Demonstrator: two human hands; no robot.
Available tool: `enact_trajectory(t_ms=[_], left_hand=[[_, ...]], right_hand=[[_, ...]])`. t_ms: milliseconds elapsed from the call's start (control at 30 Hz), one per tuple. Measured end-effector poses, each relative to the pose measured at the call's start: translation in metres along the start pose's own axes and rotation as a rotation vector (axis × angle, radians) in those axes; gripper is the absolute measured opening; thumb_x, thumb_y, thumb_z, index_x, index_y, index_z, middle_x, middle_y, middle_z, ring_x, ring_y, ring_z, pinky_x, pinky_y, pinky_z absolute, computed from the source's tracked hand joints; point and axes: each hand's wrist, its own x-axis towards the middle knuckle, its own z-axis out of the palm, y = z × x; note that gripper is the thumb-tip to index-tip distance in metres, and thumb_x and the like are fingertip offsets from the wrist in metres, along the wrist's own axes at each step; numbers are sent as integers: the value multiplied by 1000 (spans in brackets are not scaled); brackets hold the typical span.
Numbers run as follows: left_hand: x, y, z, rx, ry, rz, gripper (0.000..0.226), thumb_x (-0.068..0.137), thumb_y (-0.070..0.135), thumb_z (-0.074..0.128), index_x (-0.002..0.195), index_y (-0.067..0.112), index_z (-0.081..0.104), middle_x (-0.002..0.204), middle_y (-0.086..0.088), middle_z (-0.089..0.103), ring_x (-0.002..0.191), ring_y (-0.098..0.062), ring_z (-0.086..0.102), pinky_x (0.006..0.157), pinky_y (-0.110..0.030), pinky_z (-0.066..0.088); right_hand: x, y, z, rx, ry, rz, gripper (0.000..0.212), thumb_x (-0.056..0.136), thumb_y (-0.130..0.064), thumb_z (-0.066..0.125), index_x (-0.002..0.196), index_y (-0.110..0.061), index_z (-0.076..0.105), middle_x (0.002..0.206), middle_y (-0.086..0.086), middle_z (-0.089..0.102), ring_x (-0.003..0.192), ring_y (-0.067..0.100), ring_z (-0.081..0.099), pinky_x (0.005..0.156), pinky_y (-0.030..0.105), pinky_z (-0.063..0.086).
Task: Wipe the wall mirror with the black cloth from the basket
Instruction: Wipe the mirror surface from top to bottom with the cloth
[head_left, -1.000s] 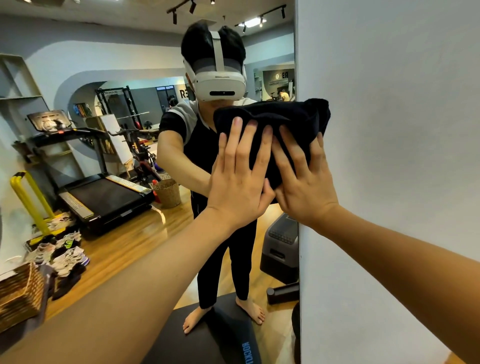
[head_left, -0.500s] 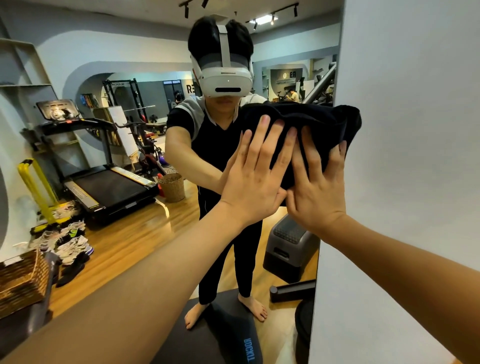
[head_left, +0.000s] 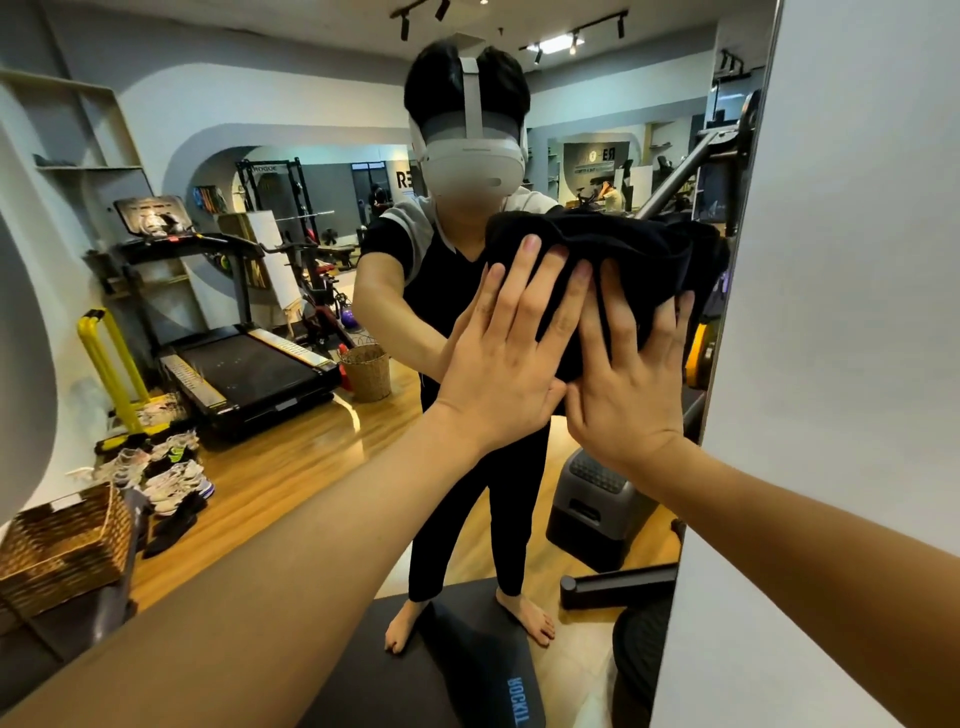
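- One black cloth (head_left: 618, 260), bunched against the one wall mirror (head_left: 291, 322) near its right edge, at 1 o'clock.
- Two hands, left hand (head_left: 511, 358) and right hand (head_left: 631, 379), side by side, fingers straight, pressing the cloth.
- One wicker basket (head_left: 62, 545) at 8 o'clock.

A white wall (head_left: 857, 312) fills the right, while reflected behind are a wooden floor (head_left: 270, 467), a treadmill (head_left: 244, 364), a round wicker bin (head_left: 367, 371), shoes (head_left: 166, 467), grey walls and ceiling track lights (head_left: 571, 39).
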Motion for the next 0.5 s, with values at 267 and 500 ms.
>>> enact_trajectory(t_ms=[267, 500], left_hand=[[-43, -56, -19, 10, 15, -42, 78, 89, 32, 46, 158, 1, 24, 159, -23, 18, 153, -45, 17, 123, -59, 21], [-105, -129, -42, 64, 35, -99, 77, 90, 30, 51, 156, -3, 29, 157, -24, 21, 152, -46, 18, 123, -59, 21]], right_hand=[[18, -72, 3, 34, 1, -40, 77, 95, -41, 49, 162, -11, 24, 167, 10, 14, 148, 53, 14, 121, 70, 8], [39, -160, 13, 52, -28, -133, 79, 93, -41, 50, 162, -11, 24, 168, 9, 12, 149, 54, 11, 120, 71, 8]])
